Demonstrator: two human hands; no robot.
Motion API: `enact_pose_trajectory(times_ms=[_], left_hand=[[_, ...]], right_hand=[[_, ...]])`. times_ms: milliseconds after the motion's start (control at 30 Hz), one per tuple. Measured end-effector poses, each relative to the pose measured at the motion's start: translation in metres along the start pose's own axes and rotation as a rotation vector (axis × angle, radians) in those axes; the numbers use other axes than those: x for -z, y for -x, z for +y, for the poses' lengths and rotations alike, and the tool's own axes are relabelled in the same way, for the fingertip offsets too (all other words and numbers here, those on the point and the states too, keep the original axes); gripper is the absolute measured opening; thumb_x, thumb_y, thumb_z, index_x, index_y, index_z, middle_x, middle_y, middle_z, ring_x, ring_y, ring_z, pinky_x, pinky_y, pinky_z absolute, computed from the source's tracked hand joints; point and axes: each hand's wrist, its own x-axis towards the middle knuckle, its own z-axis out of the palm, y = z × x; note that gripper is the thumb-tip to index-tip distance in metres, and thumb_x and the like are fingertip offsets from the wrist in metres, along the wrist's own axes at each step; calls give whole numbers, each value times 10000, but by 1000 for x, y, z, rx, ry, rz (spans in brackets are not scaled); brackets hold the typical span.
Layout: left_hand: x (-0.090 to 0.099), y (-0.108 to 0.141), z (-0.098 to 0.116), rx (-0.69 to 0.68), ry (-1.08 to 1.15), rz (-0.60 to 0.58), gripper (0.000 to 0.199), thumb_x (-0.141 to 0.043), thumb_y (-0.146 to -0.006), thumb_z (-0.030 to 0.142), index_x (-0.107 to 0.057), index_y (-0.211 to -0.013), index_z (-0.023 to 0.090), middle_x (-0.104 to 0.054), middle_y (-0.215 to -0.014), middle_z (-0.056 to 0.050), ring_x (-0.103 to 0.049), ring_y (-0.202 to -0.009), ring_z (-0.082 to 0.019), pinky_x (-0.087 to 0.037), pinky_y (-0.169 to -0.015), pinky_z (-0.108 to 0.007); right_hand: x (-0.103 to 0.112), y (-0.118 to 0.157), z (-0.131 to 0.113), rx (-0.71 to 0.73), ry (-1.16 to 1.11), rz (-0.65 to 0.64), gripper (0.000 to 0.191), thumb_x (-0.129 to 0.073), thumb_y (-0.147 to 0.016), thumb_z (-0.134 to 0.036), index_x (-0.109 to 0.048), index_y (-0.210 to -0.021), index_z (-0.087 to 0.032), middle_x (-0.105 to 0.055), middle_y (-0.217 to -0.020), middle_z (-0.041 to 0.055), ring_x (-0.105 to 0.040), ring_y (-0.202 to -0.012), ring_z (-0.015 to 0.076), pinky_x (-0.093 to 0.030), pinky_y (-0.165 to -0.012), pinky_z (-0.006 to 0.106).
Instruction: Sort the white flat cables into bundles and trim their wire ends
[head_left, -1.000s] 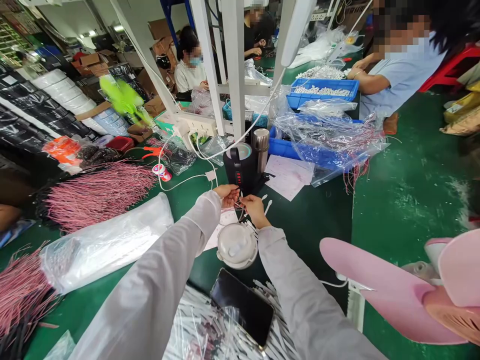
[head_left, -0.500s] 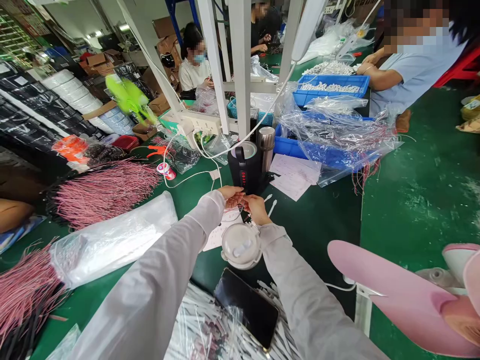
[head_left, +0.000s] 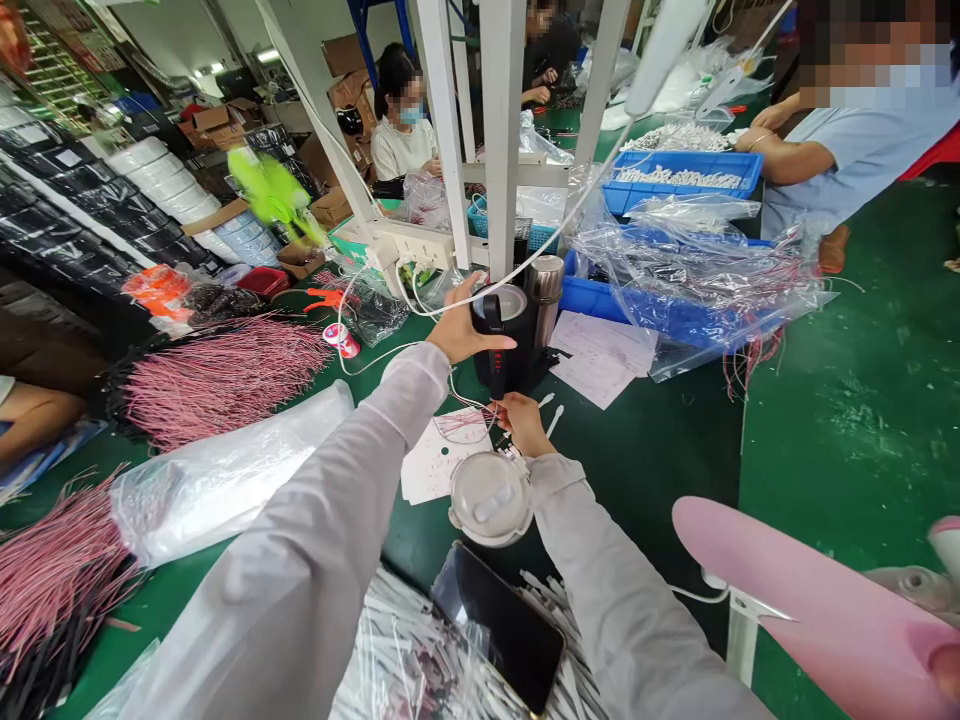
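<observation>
A black portable speaker (head_left: 491, 368) with red lit digits and a carry strap stands upright on the green table. My left hand (head_left: 459, 325) is against its left side, thumb across the front and fingers towards the back, gripping it. Low at the speaker's front, my right hand (head_left: 525, 424) is closed in a pinch on the end of a thin white cable (head_left: 454, 390); the tip is too small to make out. Just below lie a marked paper sheet (head_left: 424, 468) and a round container with a pale lid (head_left: 491, 498).
A steel flask (head_left: 546, 300) stands right of the speaker. Nearer me, a phone (head_left: 499, 625) lies on bagged white strips. Red-and-white wire bundles (head_left: 225, 375) lie left, blue bins (head_left: 682, 185) right. A pink fan blade (head_left: 795, 580) juts in at right; co-workers sit beyond.
My left hand has left the right hand's fingertips and moved up onto the speaker's side. My right hand stays low at the speaker, still pinched. The view has shifted slightly.
</observation>
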Motion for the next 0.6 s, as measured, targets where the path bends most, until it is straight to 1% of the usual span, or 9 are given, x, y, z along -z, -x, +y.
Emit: enact_pose_trajectory(times_ms=[33, 67, 100, 167, 200, 333, 433, 533, 600], left_hand=[[-1, -5, 5, -101, -79, -45, 988, -918, -453, 312, -503, -1335, 147, -435, -1452, -141, -236, -1440, -305, -192, -1182, -362], [-4, -9, 8, -156, -144, -85, 980, -899, -499, 345, -482, -1363, 145, -416, -1469, -142, -246, -1436, -314, -174, -1188, -370], [-8, -11, 11, -170, -194, -113, 948, -878, -541, 364, -479, -1372, 143, -416, -1471, -142, -269, -1426, -324, -170, -1190, -377], [-15, -14, 13, -147, -264, -130, 872, -846, -593, 372, -501, -1360, 141, -436, -1456, -141, -300, -1409, -342, -168, -1190, -392], [-17, -15, 13, -131, -282, -123, 849, -843, -596, 361, -515, -1348, 143, -442, -1450, -139, -304, -1405, -350, -164, -1191, -400], [-21, -15, 10, -117, -259, -87, 854, -859, -557, 291, -536, -1326, 110, -447, -1432, -162, -333, -1386, -360, -150, -1193, -393], [-22, -15, 9, -115, -245, -74, 851, -868, -540, 268, -548, -1307, 84, -451, -1429, -185, -331, -1388, -361, -157, -1193, -383], [-24, -13, 12, -87, -190, -50, 803, -867, -553, 253, -560, -1284, 122, -438, -1461, -164, -297, -1414, -332, -139, -1199, -385], [-26, -8, 16, -8, -56, -16, 797, -879, -538, 211, -563, -1265, 135, -415, -1488, -145, -244, -1444, -296, -102, -1207, -344]], right_hand=[[1, 0, 0, 2, -1, -3, 318, -555, -933, -350, -576, -1202, -183, -586, -1223, 95, -605, -1025, 203, -534, -864, 412], [1, -1, 1, 7, -3, -7, 309, -550, -935, -353, -581, -1196, -189, -587, -1224, 95, -604, -1023, 200, -535, -864, 409], [2, -1, 1, 13, -5, -10, 298, -542, -939, -356, -586, -1188, -198, -587, -1226, 95, -603, -1021, 197, -536, -864, 405], [3, -3, 2, 29, -13, -15, 287, -535, -942, -359, -592, -1178, -207, -589, -1226, 94, -602, -1017, 194, -537, -864, 400], [3, -5, 2, 39, -19, -16, 291, -539, -940, -357, -590, -1181, -202, -589, -1223, 94, -603, -1019, 195, -536, -863, 402], [0, -10, 3, 73, -31, -10, 315, -560, -929, -358, -580, -1197, -194, -589, -1218, 94, -604, -1029, 206, -539, -854, 406], [0, -10, 0, 88, 12, -16, 310, -561, -928, -358, -581, -1194, -201, -592, -1212, 94, -604, -1025, 205, -543, -841, 399], [11, -7, -11, 110, 103, -52, 305, -557, -932, -352, -583, -1187, -186, -598, -1197, 91, -611, -1006, 197, -544, -837, 395], [23, -3, -25, 140, 181, -59, 276, -549, -939, -333, -595, -1162, -177, -607, -1181, 88, -617, -988, 187, -543, -839, 392]])
